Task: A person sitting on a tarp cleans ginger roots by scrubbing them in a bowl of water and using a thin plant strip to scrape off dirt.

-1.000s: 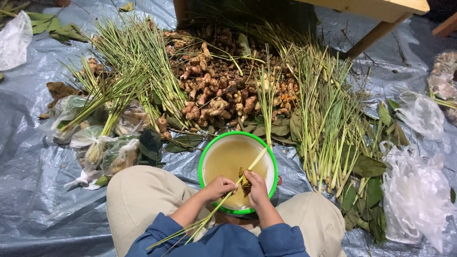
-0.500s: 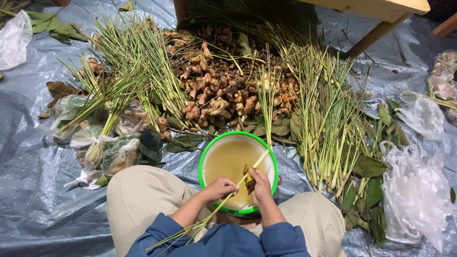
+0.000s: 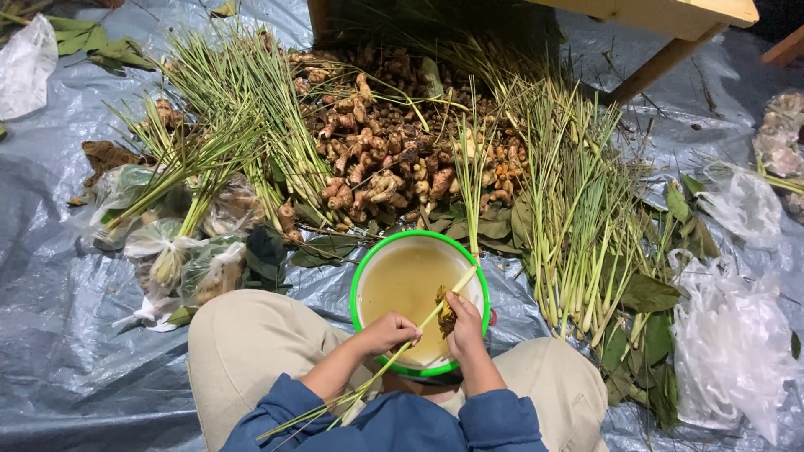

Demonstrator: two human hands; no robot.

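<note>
Both hands meet over the green-rimmed basin (image 3: 362, 285): left hand (image 3: 387, 332) grips the lemongrass stalk (image 3: 419, 322); right hand (image 3: 466, 322), fingers curled, pinches its peeled husk.

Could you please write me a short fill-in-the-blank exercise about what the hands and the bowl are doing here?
1. Both hands hold a long stalk over a bowl with a ____ rim.
2. The liquid in the bowl looks cloudy and ____.
3. The left hand grips the stalk, while the right hand rubs it with a dark ____.
4. Beyond the bowl lies a heap of knobbly brown ____.

Missing words: green; yellowish; scrubber; roots
</note>
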